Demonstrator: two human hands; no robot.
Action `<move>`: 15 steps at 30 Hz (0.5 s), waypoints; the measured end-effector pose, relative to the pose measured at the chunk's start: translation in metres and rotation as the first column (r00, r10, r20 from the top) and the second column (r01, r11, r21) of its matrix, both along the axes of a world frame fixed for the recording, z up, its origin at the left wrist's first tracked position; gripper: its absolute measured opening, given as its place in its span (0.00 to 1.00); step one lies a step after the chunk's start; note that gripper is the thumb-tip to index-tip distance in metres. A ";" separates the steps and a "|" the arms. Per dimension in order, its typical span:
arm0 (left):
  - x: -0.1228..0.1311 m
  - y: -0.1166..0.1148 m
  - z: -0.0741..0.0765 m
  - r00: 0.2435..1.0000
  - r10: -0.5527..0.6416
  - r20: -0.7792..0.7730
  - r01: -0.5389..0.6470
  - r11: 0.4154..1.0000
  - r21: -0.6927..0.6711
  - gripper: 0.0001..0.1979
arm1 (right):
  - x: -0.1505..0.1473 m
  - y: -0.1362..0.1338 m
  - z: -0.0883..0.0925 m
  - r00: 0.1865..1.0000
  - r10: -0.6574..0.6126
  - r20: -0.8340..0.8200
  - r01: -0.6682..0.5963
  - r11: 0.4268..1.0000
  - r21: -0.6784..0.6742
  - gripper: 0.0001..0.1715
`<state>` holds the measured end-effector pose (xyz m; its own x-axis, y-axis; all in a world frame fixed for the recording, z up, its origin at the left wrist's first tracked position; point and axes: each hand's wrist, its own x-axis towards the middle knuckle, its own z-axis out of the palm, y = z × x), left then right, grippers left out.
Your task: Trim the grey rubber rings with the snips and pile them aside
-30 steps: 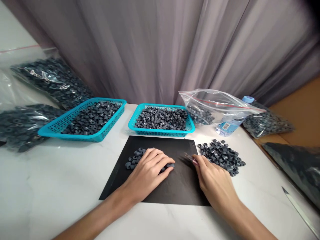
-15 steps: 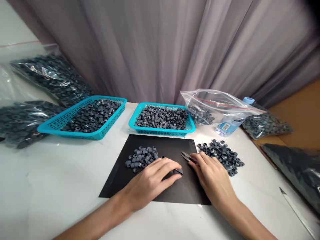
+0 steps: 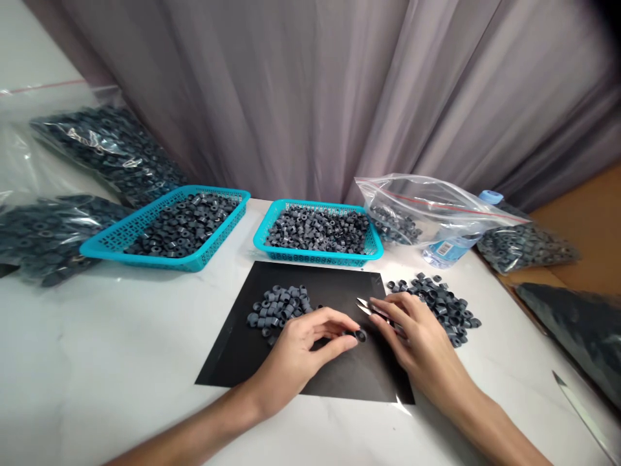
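Note:
Over a black sheet (image 3: 349, 382), my left hand (image 3: 305, 349) pinches a small dark grey plastic ring (image 3: 361, 335) between thumb and forefinger, its round opening showing. My right hand (image 3: 422, 333) is closed around small thread snips (image 3: 365, 307). Their two pointed blades stick out toward the left, slightly apart, and do not touch the ring. A heap of grey rings (image 3: 279, 305) lies on the sheet beyond my left hand. Another heap of rings (image 3: 453, 310) rests on the table, partly behind my right hand.
Two turquoise baskets (image 3: 317, 260) (image 3: 189, 262) of rings stand at the back. Behind the right heap are an open zip bag (image 3: 427, 194) and a water bottle (image 3: 444, 252). Filled bags (image 3: 107, 149) crowd the left. A knife-like blade (image 3: 582, 411) lies on the white table (image 3: 121, 362) at right.
The ring in my left hand has turned so its opening shows, and the fingers have arched. The snips have rolled slightly, their blades now brighter. The whole view has shifted a little.

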<state>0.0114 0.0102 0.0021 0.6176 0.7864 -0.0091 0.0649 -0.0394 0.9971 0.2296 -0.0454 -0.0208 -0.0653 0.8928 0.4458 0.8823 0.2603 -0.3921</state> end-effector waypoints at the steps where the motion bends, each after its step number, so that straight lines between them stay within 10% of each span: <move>1: 0.000 0.000 -0.001 1.000 -0.008 0.020 0.008 1.000 -0.028 0.07 | -0.003 -0.002 0.004 0.991 0.071 -0.112 -0.073 0.997 -0.009 0.17; 5: 0.000 0.000 -0.002 0.997 -0.012 0.073 0.018 0.996 -0.088 0.06 | -0.015 -0.009 0.014 0.879 0.309 -0.363 -0.332 0.943 -0.002 0.20; 15: 0.001 0.001 -0.004 0.999 -0.019 0.043 0.020 0.999 -0.038 0.09 | -0.009 -0.007 0.013 0.862 0.312 -0.399 -0.376 0.922 -0.093 0.20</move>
<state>0.0127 0.0107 -0.0023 0.6334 0.7738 -0.0128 0.0220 -0.0015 0.9998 0.2204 -0.0522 -0.0077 -0.2413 0.9053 0.3496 0.5299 0.4247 -0.7341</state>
